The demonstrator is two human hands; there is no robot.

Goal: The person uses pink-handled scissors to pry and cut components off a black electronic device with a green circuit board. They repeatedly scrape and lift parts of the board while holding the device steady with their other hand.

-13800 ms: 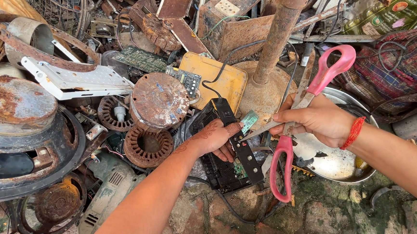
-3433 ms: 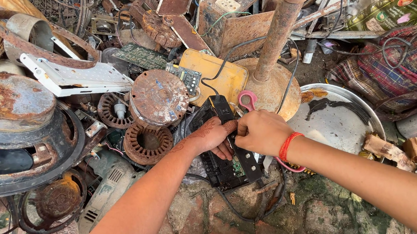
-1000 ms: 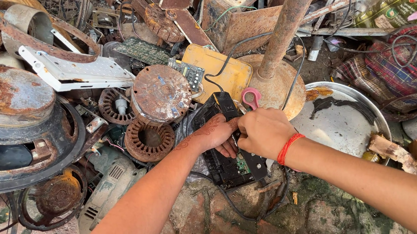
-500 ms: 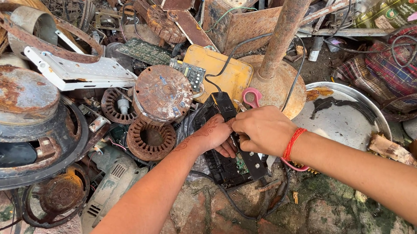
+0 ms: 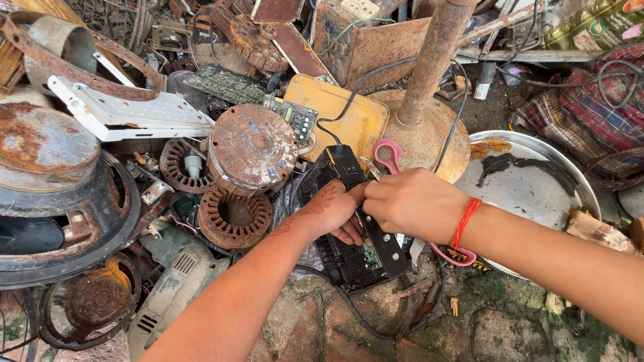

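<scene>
Tightly hemmed, left hand and right hand meeting on black casing, rusty rotor beside

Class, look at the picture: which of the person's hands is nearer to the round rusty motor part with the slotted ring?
Left. The left hand lies just right of the ring; the right hand is farther right, beyond the left one.

Far right corner: one printed package, glossy dark green with orange, pink and white patches, lying tilted among wires above a plaid cloth. No signs or screens visible elsewhere.
</scene>
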